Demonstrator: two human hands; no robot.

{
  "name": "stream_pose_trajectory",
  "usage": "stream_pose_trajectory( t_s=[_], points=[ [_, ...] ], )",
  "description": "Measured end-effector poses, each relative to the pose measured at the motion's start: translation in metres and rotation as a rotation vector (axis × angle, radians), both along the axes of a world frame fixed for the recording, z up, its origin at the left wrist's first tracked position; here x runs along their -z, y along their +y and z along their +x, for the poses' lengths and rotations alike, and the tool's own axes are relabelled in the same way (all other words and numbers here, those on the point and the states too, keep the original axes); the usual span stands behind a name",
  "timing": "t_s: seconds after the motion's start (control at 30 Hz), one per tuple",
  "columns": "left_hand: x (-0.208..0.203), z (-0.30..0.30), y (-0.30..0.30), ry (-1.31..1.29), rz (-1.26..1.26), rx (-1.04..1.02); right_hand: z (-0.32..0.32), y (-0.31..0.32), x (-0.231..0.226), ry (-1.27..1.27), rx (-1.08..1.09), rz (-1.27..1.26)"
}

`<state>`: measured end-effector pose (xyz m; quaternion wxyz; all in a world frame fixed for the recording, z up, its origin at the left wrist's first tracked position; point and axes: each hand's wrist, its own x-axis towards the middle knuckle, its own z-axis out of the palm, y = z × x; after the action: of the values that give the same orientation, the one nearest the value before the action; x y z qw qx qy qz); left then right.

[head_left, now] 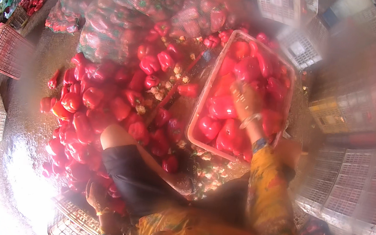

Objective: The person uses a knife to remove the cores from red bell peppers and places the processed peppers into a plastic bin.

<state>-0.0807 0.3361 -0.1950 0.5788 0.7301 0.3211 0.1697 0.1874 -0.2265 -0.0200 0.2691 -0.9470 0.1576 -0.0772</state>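
Peppers (222, 106) under the right hand (245, 102), between crate (212, 149) edges, were best handled lightly; its grip, like the left hand's (96, 195), was undetermined.

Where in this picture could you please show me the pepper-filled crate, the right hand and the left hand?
Pepper-filled crate (204, 95): head view, on its left rim.
Right hand (244, 101): head view, on the back of it.
Left hand (95, 195): head view, on its middle.
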Motion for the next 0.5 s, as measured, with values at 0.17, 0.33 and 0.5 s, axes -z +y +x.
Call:
stream_pose_trajectory(
  t_s=[0.17,0.33,0.5],
  points=[
    [-0.027,0.023,-0.024,0.112,-0.042,-0.014,-0.009,0.041,0.04,-0.099,-0.155,-0.31],
    [-0.018,0.046,-0.036,0.062,-0.492,-0.172,-0.009,0.053,0.043,0.075,-0.103,-0.488],
    [-0.028,0.047,-0.049,0.135,-0.338,-0.415,0.003,0.037,0.075,0.098,-0.142,-0.531]
  ],
)
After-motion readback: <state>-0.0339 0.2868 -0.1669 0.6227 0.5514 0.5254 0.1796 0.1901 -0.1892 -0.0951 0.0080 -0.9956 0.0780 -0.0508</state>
